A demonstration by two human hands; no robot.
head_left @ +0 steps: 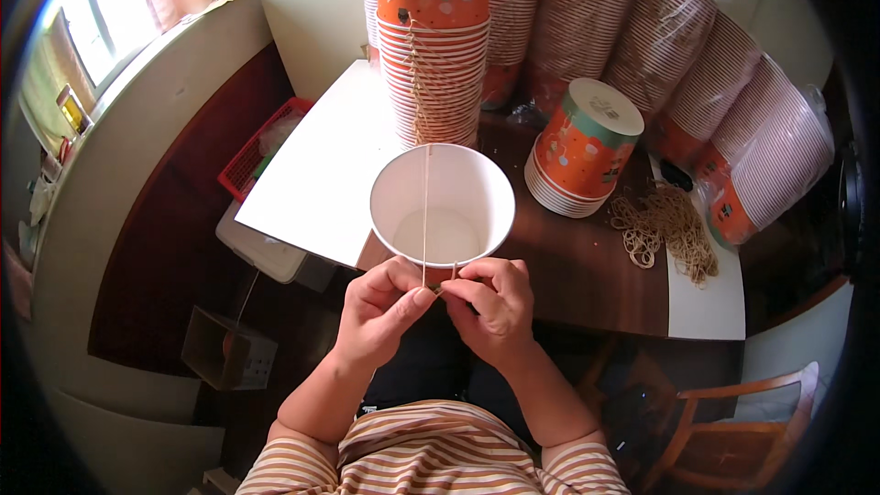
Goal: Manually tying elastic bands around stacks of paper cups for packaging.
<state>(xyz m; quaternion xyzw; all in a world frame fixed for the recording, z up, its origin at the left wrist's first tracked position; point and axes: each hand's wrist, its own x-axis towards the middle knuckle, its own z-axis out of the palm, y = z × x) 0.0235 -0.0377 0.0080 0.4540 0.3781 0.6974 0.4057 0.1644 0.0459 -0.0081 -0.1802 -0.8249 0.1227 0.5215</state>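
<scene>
A paper bucket (486, 197) with a white inside stands in front of me at the table's near edge, its mouth tilted toward me. A thin tan cord (425, 211) runs across its opening from the far rim to the near rim. My left hand (380, 313) is closed, pinching the cord between thumb and forefinger at the near rim. Close beside it, my right hand (498, 312) pinches a short end of the cord, with the fingertips almost meeting. The exact crossing of the cord between the fingers is too small to make out.
Behind the bucket rises a tall stack of orange buckets (445, 82) with cords hanging down it. An upturned short stack (582, 151) and a pile of tan cords (683, 229) lie right. Plastic-wrapped stacks (660, 32) line the back. A red basket (261, 148) and wooden chair (733, 449) flank the table.
</scene>
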